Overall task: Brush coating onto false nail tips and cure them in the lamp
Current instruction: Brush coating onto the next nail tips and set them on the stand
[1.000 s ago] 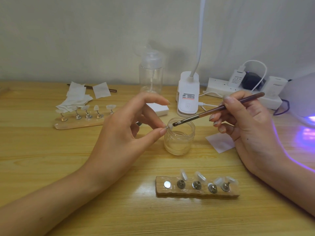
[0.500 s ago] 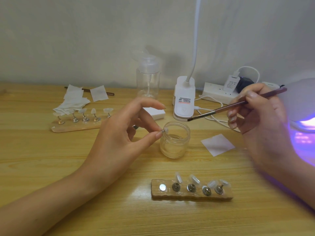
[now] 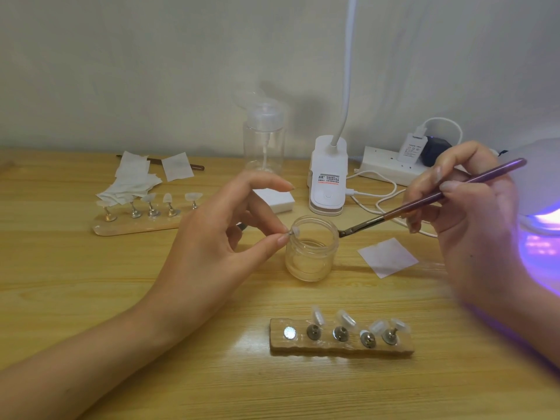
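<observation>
Pinches clear nail tip (image 3: 295, 231) in left hand (image 3: 218, 244), grips slim purple brush (image 3: 436, 195) in right hand (image 3: 472, 225), over pale wooden desk (image 3: 60, 283) whose far edge meets white wall (image 3: 151, 71).

The white domed curing lamp (image 3: 542, 177), glowing purple, runs off the right edge; the right hand (image 3: 472, 225) blurs toward its wrist.

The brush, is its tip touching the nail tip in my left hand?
No, the brush ends at the right rim of the jar, apart from the nail tip pinched by the left hand.
</observation>
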{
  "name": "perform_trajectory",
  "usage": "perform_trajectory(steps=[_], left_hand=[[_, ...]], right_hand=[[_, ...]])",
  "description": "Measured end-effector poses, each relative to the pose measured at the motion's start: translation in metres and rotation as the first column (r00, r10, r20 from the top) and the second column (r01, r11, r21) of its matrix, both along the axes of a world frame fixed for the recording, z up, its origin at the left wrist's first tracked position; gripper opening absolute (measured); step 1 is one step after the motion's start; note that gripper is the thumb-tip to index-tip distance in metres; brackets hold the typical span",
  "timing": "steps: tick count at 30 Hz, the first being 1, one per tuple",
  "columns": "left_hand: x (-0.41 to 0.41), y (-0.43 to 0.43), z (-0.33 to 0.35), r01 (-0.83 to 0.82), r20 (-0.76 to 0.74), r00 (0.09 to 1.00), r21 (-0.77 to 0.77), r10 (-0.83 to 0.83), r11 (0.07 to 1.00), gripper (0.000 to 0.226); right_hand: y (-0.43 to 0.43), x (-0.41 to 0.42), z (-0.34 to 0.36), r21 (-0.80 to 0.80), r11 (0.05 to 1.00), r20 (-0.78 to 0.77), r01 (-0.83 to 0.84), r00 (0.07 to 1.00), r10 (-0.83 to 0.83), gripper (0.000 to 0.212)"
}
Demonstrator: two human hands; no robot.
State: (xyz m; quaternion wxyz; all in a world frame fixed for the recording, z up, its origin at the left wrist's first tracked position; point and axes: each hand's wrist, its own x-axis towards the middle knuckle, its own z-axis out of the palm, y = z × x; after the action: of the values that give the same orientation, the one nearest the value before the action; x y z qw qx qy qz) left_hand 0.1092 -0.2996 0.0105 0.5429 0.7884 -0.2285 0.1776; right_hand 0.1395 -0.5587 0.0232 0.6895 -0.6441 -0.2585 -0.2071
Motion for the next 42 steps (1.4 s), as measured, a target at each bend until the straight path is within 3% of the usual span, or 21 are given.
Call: perform_trajectory(steps=[6, 12, 15, 23, 28, 34, 39, 42], left_hand=[[0.0, 0.0, 0.0, 0.002, -0.012, 1.0, -0.016, -0.002, 1.0, 0.04], [0.0, -0.001, 0.0, 0.002, -0.023, 1.0, -0.028, -0.002, 1.0, 0.039], [0.0, 0.0, 0.0, 0.005, -0.025, 1.0, -0.027, -0.006, 1.0, 0.04], [0.0, 0.0, 0.0, 0.0, -0.021, 1.0, -0.016, 0.0, 1.0, 0.039], [-0.001, -0.001, 0.001, -0.001, -0.031, 1.0, -0.018, 0.0, 1.0, 0.041], [-0.001, -0.001, 0.002, 0.002, -0.03, 1.0, -0.003, -0.002, 1.0, 0.041], [-0.002, 0.0, 0.002, 0.003, -0.023, 1.0, 0.004, -0.003, 1.0, 0.04], [-0.002, 0.0, 0.002, 0.004, -0.022, 1.0, 0.009, -0.004, 1.0, 0.04]], right_hand=[[0.003, 0.0, 0.002, 0.162, 0.986, -0.097, 0.039, 0.995, -0.024, 0.019], [0.025, -0.002, -0.005, 0.215, 0.976, -0.417, 0.036, 0.907, 0.058, 0.018], [0.029, -0.002, -0.006, 0.238, 0.971, -0.498, 0.026, 0.862, 0.099, 0.018], [0.033, -0.005, -0.007, 0.197, 0.979, -0.487, -0.058, 0.861, 0.149, 0.019], [0.03, -0.004, -0.005, 0.147, 0.989, -0.49, -0.004, 0.868, 0.076, 0.02], [0.031, -0.005, -0.005, 0.174, 0.982, -0.448, -0.077, 0.882, 0.148, 0.018], [0.03, -0.004, -0.005, 0.116, 0.993, -0.482, -0.014, 0.874, 0.069, 0.019], [0.03, -0.004, -0.004, 0.171, 0.985, -0.432, -0.032, 0.896, 0.104, 0.02]])
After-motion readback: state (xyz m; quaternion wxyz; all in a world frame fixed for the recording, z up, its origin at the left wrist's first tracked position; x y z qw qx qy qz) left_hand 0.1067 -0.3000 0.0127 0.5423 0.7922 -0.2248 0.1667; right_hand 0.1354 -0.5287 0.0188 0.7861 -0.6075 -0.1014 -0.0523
